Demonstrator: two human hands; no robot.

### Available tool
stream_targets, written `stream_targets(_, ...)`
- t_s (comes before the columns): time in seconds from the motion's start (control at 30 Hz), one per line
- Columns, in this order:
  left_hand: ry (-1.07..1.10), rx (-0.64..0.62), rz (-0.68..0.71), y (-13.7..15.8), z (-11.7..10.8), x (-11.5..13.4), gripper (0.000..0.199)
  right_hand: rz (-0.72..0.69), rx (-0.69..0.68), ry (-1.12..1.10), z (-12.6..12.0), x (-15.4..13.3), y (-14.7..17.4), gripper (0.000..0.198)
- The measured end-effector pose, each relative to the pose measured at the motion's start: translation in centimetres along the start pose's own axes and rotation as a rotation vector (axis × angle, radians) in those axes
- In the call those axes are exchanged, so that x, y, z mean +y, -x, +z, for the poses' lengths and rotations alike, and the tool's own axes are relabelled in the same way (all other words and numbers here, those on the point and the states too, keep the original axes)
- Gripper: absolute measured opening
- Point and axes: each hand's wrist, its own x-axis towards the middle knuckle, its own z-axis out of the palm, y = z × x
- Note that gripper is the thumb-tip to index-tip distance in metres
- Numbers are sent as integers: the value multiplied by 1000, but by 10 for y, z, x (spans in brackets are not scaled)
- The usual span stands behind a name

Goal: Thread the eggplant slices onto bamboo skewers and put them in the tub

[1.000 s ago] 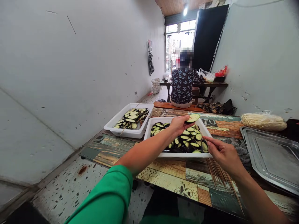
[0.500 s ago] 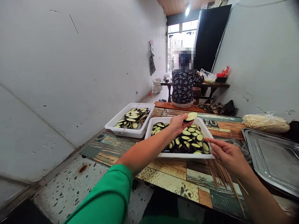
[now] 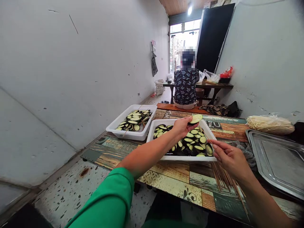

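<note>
Table (image 3: 163,177): while metal trays (image 3: 277,163) lie at its right end, loose skewers (image 3: 223,177) spread along its near side.
Near tub (image 3: 185,158): white, heaped with cut pieces (image 3: 198,147).
Far tub (image 3: 125,136): white, to the left, holding pieces with sticks among them.
Left hand (image 3: 182,127): fingers closed on one eggplant slice (image 3: 196,119), above the near tub's far part.
Right hand (image 3: 228,156): thumb and forefinger pinched on a skewer (image 3: 206,135).
Eggplant slice: pale face up; whether the tip is inside cannot be told.
Skewer: threading seems in hand; the next move calls for a firm slice, a straight push and fingertips clear.
</note>
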Motion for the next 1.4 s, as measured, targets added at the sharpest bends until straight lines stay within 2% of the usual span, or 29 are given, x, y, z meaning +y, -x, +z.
stream_targets(0.27, -16, -51, -9, 0, -1, -3, 8, -39, -10, 29, -2, 11, -3, 55)
stream_targets(0.5, -34, -59, -31, 2, 0, -5, 4, -22, 11, -3, 2, 2, 0, 60)
stream_targets(0.87, -87, -116, -28, 13, 1, -7, 10, 10, 35, -96, 9, -4, 3, 54)
stream_targets(1.07, -269, -267, -195, 23, 7, -24, 4, -29, 78, -128, 7, -1, -2, 46)
stream_targets(1.13, -257, -245, -159, 17, 6, -22, 3, -28, 47, -87, 5, -4, -2, 46)
stream_targets(1.27, -165, -100, -38, 0, -1, -8, 6, 14, -52, -5, 4, -10, -1, 52)
stream_targets(1.4, -194, -122, -22, 2, -5, -4, 3, -10, -5, -3, 3, -8, -3, 52)
